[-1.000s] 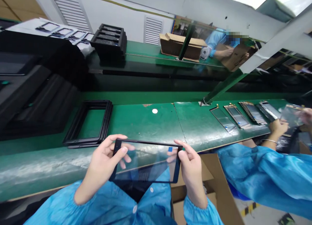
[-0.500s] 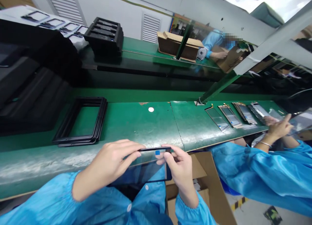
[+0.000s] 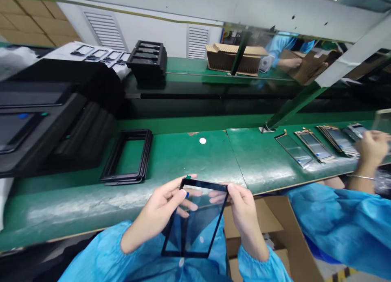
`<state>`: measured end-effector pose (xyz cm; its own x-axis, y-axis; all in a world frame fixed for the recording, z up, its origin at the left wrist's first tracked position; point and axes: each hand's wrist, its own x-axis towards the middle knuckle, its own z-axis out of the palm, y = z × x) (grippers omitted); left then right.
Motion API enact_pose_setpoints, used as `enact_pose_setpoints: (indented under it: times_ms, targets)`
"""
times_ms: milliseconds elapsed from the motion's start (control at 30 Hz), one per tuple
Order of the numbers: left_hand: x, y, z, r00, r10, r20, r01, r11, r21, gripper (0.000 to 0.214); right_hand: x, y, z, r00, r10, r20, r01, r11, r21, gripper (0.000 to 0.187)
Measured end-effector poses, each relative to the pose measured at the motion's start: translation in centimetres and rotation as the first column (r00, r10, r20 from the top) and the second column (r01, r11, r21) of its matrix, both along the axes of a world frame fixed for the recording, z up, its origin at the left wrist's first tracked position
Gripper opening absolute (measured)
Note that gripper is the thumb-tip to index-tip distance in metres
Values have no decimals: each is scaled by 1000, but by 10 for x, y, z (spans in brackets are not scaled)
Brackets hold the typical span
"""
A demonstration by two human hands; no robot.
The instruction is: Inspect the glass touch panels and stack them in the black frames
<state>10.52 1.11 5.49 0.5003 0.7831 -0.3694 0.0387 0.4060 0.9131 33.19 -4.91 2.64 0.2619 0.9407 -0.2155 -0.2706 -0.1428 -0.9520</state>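
Both hands hold a clear glass panel with a black border [image 3: 200,221], tilted in front of my chest, just off the bench's near edge. My left hand [image 3: 163,204] pinches its upper left corner, beside a small green tab [image 3: 188,177] and a blue sticker. Some of its fingers show through the glass. At the upper right corner, my right hand [image 3: 242,208] grips the border between thumb and fingers. A stack of black rectangular frames [image 3: 143,156] lies on the green bench [image 3: 180,160], left of the panel.
Black foam trays [image 3: 76,123] are stacked at the left. Rows of glass panels [image 3: 314,145] lie toward the right, near a co-worker's hand [image 3: 371,151]. An open cardboard box [image 3: 293,229] stands below the bench edge. A slanted post [image 3: 293,105] rises at the back.
The panel has turned from nearly edge-on to facing me more fully, and its blue sticker is now at the upper left. My view has shifted left. The co-worker's hand has lifted a panel.
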Motion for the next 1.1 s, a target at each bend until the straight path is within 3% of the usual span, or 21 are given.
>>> enact_pose_setpoints:
  times_ms: [133,333,433,533,600,633,700,767,800,867,933,1033,1100]
  targets:
    - [-2,1,-1,1000,-8,-10,8,1000,1,67,-5,3,11,995,48,83,-51,998,34,50]
    - [-6,3,-7,999,-43,-23,43,999,-8,66,-4,1,18,979,8,206,-25,997,80,51]
    - [-9,5,-3,992,-52,-115,67,989,135,57,-8,1,18,972,34,234,-55,995,82,49]
    - [-7,8,4,942,-113,-316,244,877,414,58,-17,5,17,927,178,330,-208,976,58,36]
    - [-5,10,7,889,-215,-405,398,800,449,59,-20,7,16,921,211,329,-244,967,65,21]
    - [-4,10,7,880,-251,-404,422,803,420,56,-18,8,15,938,162,307,-197,976,87,17]
    - [-5,12,5,926,-216,-311,318,889,331,47,-6,6,11,960,-40,278,-1,989,147,22]
    - [-7,14,-1,984,-65,-168,105,964,244,40,13,2,4,924,-225,309,168,965,200,32]
    - [-9,15,-4,995,17,-103,6,976,219,39,22,-1,0,913,-251,321,193,960,201,34]
    - [-12,17,-10,990,137,-17,-130,968,215,39,33,-5,-9,941,-209,268,172,973,153,38]
    - [-14,18,-13,981,196,4,-191,953,235,39,34,-8,-13,981,-135,142,123,988,89,40]
    - [-16,16,-15,978,201,-57,-177,943,282,37,23,-9,-11,992,-124,33,123,991,44,41]
    - [-17,16,-16,963,230,-140,-149,889,432,40,15,-8,-8,989,-142,37,140,990,33,39]
